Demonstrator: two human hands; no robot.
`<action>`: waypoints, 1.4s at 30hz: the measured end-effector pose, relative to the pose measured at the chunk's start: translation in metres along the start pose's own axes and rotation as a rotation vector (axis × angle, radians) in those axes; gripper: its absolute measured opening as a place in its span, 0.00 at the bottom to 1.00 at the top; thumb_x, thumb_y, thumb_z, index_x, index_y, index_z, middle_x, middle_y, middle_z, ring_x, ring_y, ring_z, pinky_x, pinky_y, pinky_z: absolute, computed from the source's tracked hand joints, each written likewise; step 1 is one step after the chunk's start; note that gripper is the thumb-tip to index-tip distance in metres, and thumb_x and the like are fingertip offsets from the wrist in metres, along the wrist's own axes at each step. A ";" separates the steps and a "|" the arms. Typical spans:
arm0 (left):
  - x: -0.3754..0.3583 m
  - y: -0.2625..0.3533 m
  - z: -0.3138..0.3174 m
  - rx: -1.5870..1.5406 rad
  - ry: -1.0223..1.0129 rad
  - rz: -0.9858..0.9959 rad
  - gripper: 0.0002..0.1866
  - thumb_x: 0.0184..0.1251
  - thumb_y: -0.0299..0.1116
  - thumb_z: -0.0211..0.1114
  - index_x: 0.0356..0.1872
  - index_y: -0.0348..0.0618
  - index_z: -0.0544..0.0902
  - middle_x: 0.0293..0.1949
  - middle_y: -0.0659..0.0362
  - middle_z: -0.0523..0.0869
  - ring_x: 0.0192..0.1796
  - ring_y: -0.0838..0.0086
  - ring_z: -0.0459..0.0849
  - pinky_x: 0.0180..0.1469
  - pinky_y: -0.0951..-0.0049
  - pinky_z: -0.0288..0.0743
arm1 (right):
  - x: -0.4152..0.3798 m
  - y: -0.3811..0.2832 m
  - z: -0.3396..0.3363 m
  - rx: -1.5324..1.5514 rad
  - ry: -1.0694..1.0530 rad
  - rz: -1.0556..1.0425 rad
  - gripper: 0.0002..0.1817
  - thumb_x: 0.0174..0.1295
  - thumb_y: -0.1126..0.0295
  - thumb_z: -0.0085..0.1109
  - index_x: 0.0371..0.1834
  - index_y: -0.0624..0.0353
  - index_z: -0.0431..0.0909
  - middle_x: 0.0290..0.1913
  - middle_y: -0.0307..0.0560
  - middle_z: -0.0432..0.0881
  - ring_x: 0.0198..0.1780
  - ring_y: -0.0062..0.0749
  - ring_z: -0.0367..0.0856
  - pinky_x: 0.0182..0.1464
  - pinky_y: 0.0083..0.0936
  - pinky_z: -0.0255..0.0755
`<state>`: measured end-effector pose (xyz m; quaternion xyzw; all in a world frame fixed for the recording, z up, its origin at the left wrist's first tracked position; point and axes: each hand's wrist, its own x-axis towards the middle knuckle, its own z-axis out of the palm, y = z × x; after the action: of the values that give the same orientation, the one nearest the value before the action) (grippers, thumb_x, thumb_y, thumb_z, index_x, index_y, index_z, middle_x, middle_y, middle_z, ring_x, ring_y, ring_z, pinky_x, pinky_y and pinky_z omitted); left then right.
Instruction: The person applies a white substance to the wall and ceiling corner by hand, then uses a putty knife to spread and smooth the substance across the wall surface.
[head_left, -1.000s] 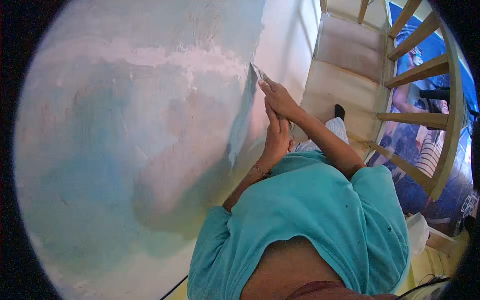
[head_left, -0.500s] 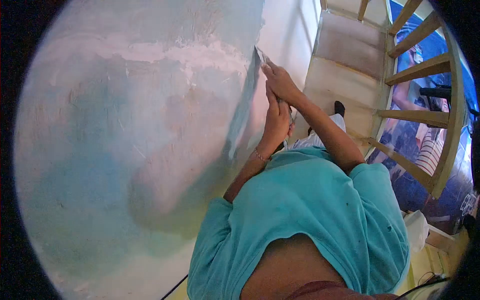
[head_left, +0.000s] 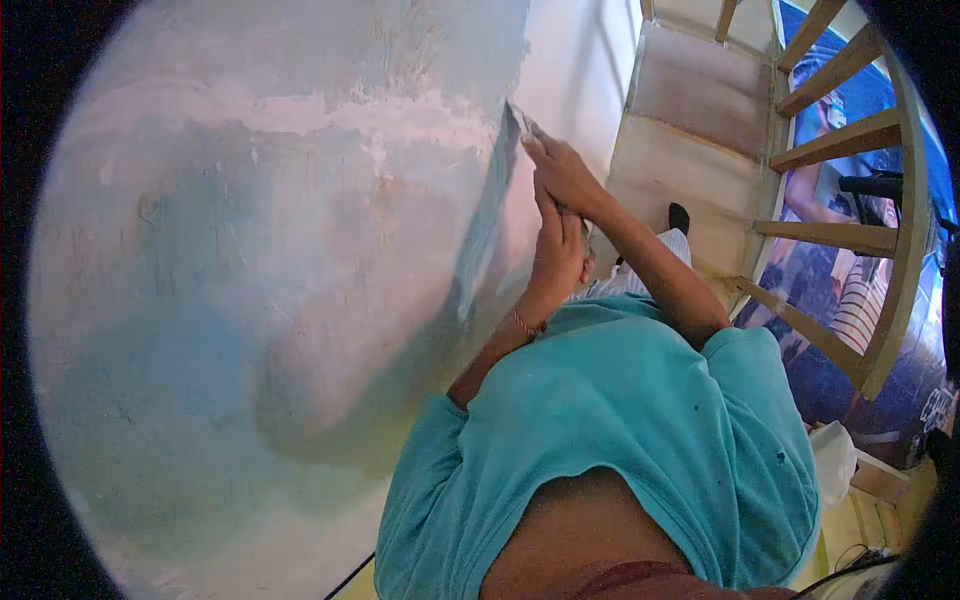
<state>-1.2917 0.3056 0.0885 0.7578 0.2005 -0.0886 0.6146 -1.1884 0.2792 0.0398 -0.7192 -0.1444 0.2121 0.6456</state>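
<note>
A scraper point(head_left: 517, 117) with a thin flat blade lies with its tip against the painted wall point(head_left: 330, 250), near the wall's corner. My right hand point(head_left: 568, 178) is closed around its upper part, just behind the blade. Directly below, my left hand point(head_left: 558, 250) is wrapped around what looks like the lower handle, a greyish bit of which shows beside the fingers. The two hands touch. Most of the handle is hidden by my fingers. A dark bluish strip point(head_left: 483, 215) runs down the wall from the blade, beside a rough whitish patch point(head_left: 400, 115).
Wooden steps point(head_left: 690, 95) descend on the right, beside a wooden railing point(head_left: 835, 235) with several slats. Past it hangs a blue printed sheet point(head_left: 800, 310). A white bag point(head_left: 832, 460) is at lower right. My dark-socked foot point(head_left: 679, 216) shows on the steps.
The blade tip has shifted slightly down and left along the wall. Both hands have moved very little and keep their hold.
</note>
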 end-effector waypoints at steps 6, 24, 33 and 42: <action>0.007 -0.007 -0.003 0.066 0.003 0.066 0.31 0.66 0.40 0.37 0.60 0.52 0.27 0.20 0.58 0.67 0.11 0.76 0.64 0.09 0.77 0.60 | -0.005 0.012 0.012 -0.019 0.073 -0.072 0.28 0.62 0.55 0.32 0.55 0.70 0.57 0.38 0.71 0.71 0.43 0.61 0.69 0.48 0.42 0.61; -0.001 0.003 0.004 0.005 -0.002 0.022 0.30 0.66 0.40 0.36 0.61 0.50 0.30 0.19 0.58 0.67 0.11 0.77 0.63 0.09 0.78 0.58 | -0.004 -0.003 -0.001 0.006 0.008 -0.019 0.27 0.62 0.55 0.33 0.55 0.68 0.59 0.39 0.70 0.71 0.46 0.60 0.68 0.49 0.41 0.61; 0.024 0.006 0.001 0.040 -0.036 0.062 0.31 0.66 0.38 0.37 0.61 0.51 0.28 0.25 0.56 0.69 0.16 0.77 0.66 0.12 0.78 0.61 | 0.023 0.009 -0.006 -0.055 0.124 -0.096 0.24 0.61 0.59 0.37 0.53 0.67 0.62 0.30 0.66 0.74 0.34 0.45 0.75 0.37 0.30 0.67; 0.001 0.000 -0.002 0.116 0.007 0.030 0.28 0.65 0.39 0.39 0.61 0.40 0.40 0.41 0.48 0.70 0.33 0.67 0.73 0.33 0.73 0.69 | 0.007 0.010 0.003 -0.029 0.057 -0.083 0.28 0.61 0.55 0.32 0.56 0.67 0.57 0.35 0.70 0.72 0.40 0.60 0.71 0.45 0.41 0.64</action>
<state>-1.2907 0.3080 0.0882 0.7952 0.1859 -0.0884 0.5704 -1.1841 0.2842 0.0291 -0.7278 -0.1590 0.1624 0.6471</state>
